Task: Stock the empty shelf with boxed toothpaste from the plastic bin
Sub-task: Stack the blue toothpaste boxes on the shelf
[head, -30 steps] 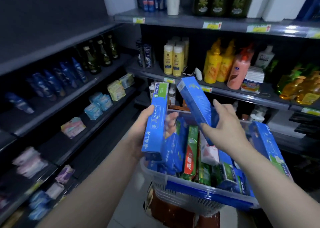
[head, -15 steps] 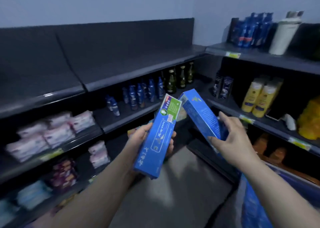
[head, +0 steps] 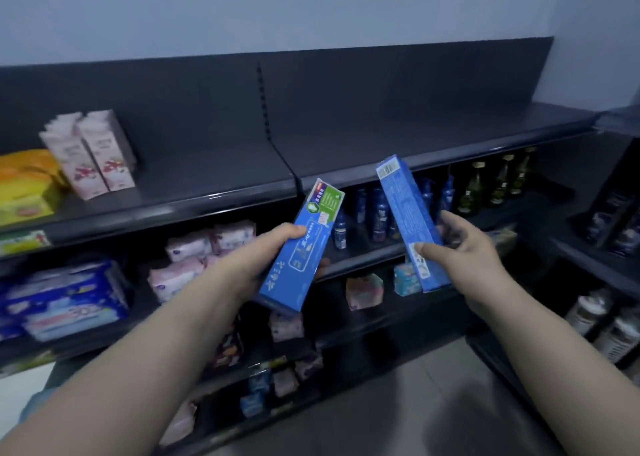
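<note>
While each hand grips a blue toothpaste carton, the person faces the dark shelving. The left hand (head: 265, 260) curls round the middle of the left box (head: 304, 241), its green-labelled end tilted up and to the right. The right hand (head: 474, 258) pinches the right box (head: 408, 220) near its lower end, barcode end up. Both boxes hang apart, just below the empty top shelf (head: 415, 147), which has pink cartons (head: 93, 154) at its left end.

Top shelf (head: 415, 144): open deck from the centre divider (head: 265, 109) rightward. Pink cartons (head: 93, 154) and yellow packs (head: 24, 185) occupy its left end; bottles (head: 377, 213) crowd the tier below.
</note>
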Demonstrator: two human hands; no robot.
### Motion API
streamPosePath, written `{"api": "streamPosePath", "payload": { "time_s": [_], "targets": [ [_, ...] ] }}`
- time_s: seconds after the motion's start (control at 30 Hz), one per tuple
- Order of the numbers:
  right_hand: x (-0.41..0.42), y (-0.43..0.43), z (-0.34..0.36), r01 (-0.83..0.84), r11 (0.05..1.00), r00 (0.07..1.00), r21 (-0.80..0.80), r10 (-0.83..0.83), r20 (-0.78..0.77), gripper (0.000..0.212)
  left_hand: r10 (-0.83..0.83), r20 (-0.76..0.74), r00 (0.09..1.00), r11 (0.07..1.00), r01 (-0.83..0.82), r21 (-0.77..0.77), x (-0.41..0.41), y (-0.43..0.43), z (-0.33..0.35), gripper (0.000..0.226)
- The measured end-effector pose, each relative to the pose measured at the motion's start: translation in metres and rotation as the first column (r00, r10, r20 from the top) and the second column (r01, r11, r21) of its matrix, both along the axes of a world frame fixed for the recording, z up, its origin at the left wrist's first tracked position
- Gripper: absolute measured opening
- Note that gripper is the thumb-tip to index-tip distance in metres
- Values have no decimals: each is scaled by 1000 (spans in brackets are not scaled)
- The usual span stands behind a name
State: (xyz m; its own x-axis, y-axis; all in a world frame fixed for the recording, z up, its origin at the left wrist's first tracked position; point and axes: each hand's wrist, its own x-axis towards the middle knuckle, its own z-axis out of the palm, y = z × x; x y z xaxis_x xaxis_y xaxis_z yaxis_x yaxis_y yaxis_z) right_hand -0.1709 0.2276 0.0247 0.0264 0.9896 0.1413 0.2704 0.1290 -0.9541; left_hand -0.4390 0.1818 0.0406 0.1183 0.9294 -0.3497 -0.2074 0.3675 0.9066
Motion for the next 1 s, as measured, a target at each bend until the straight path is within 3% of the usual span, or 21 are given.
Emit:
{"api": "streamPosePath", "payload": {
  "time_s": [0.13,0.27,0.5,0.6,0.77,0.87,1.0],
  "targets": [
    [-29,53,5,-87,995,982,-46,78,-174,70,25,-140,990,986,-2,167,-36,35,14,17],
    [-57,116,18,-155,988,957,-18,145,-252,70,66,-195,979,980,-27,197,-59,77,35,14],
    [-79,228,41,-236,968,941,83,249,-230,69,132,-278,951,973,-71,219,-79,173,67,16],
    [-78,278,47,-296,951,929,94,310,-204,71,117,-330,936,980,-55,194,-85,218,70,27],
    [-82,338,43,-350,933,913,79,359,-195,73,102,-426,899,988,-42,147,-92,271,66,26],
    [-91,362,36,-360,930,909,79,368,-195,73,137,-607,783,981,-22,193,-99,298,61,25],
    [-104,387,32,-385,919,901,89,395,-178,73,139,-855,500,973,92,212,-109,337,61,40]
  ]
}}
